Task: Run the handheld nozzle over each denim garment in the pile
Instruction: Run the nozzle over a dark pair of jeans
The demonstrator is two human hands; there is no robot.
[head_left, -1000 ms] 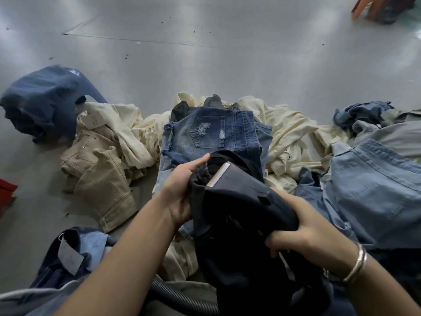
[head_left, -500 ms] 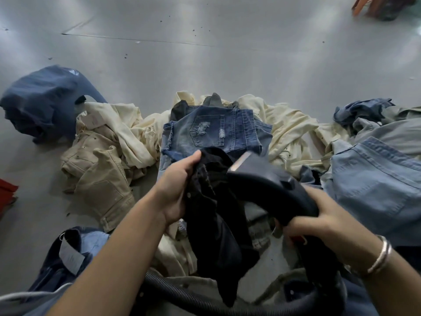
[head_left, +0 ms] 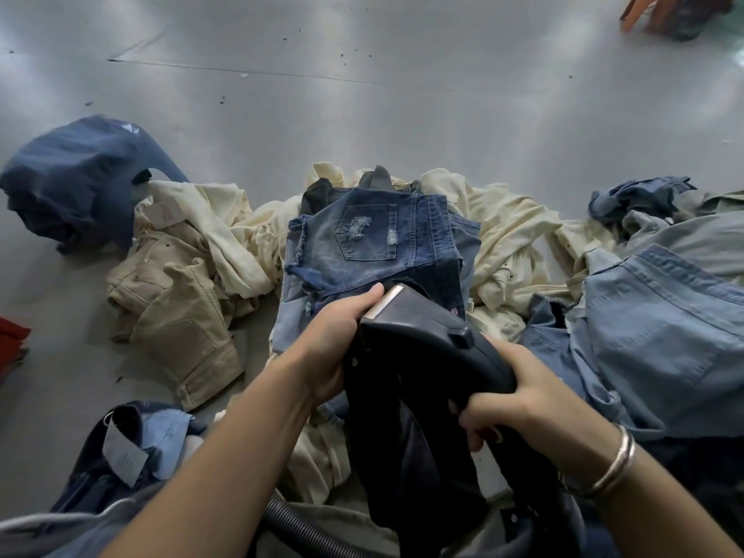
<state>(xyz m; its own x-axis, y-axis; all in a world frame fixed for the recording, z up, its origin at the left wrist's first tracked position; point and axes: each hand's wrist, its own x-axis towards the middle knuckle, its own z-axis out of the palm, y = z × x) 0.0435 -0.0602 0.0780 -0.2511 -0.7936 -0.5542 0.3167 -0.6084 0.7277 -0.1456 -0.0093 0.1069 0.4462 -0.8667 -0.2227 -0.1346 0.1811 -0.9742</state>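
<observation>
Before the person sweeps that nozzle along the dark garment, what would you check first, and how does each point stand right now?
1. Right hand grips the nozzle handle: ok.
2. Left hand holds the dark garment up by its top edge: ok.
3. Nozzle face lies against the garment: cannot tell, the nozzle body hides it.
4. Garment hangs free of the pile: not ok, its lower end reaches the clothes below.
5. Hose runs unkinked: cannot tell, mostly hidden.

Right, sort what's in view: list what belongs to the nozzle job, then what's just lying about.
In the job:
- nozzle, gripped by right hand
- black garment, held by left hand
- ribbed hose
- distressed blue jeans
- light blue denim

Lying about:
- bracelet
- red object
- orange object
</observation>
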